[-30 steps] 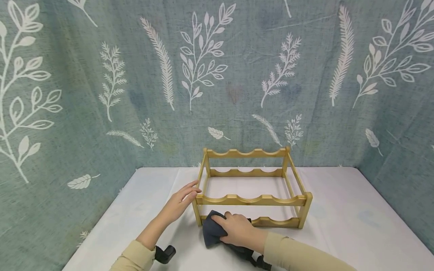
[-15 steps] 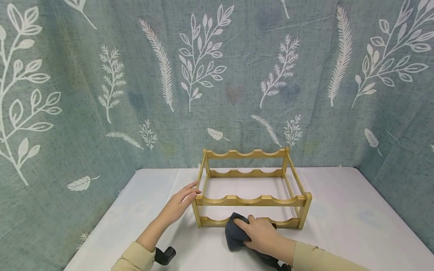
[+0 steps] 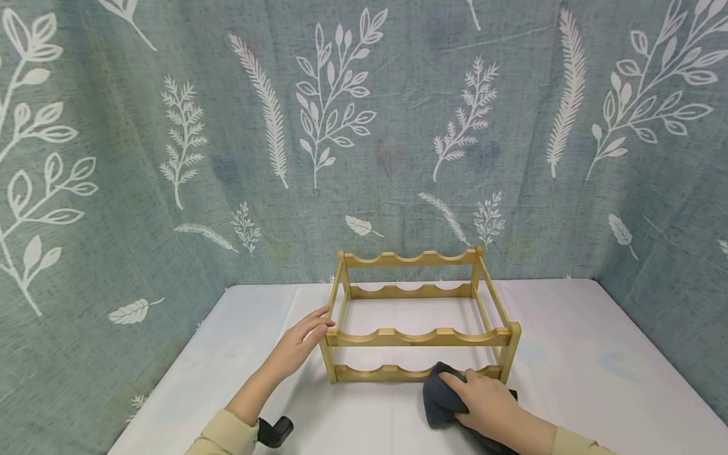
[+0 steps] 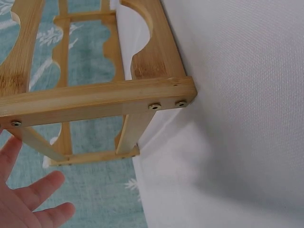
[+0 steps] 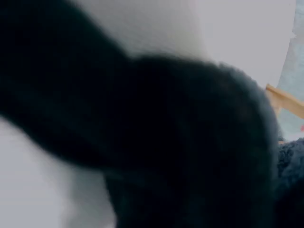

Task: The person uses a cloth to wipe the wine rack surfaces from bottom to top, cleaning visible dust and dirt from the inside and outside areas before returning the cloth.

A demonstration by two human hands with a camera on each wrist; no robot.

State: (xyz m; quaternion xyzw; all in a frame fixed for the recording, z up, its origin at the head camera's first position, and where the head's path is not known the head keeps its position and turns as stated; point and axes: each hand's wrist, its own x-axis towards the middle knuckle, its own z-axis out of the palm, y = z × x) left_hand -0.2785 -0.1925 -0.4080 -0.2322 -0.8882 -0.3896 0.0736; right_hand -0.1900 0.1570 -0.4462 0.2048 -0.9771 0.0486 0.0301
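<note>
A light wooden wine rack (image 3: pixel 415 339) with scalloped rails stands on the white table. My right hand (image 3: pixel 491 404) grips a dark blue cloth (image 3: pixel 440 401), bunched against the right part of the lower front rail. Up close in the right wrist view, the fuzzy cloth (image 5: pixel 290 159) and a blurred dark mass fill much of the picture, and that hand's fingers are mostly hidden. At the rack's left front corner, my left hand (image 3: pixel 292 347) touches the frame with straight fingers. The left wrist view has that hand (image 4: pixel 28 199) spread below the side bar (image 4: pixel 95 97).
Behind the table hangs a green-blue curtain (image 3: pixel 387 126) with white leaf prints, which also lines both sides. A black mount (image 3: pixel 275 431) sits at my left wrist. White cloth covers the tabletop (image 3: pixel 591 379).
My right hand has moved to the right along the lower front rail, taking the cloth from the left part to the right part. My left hand has stayed at the corner.
</note>
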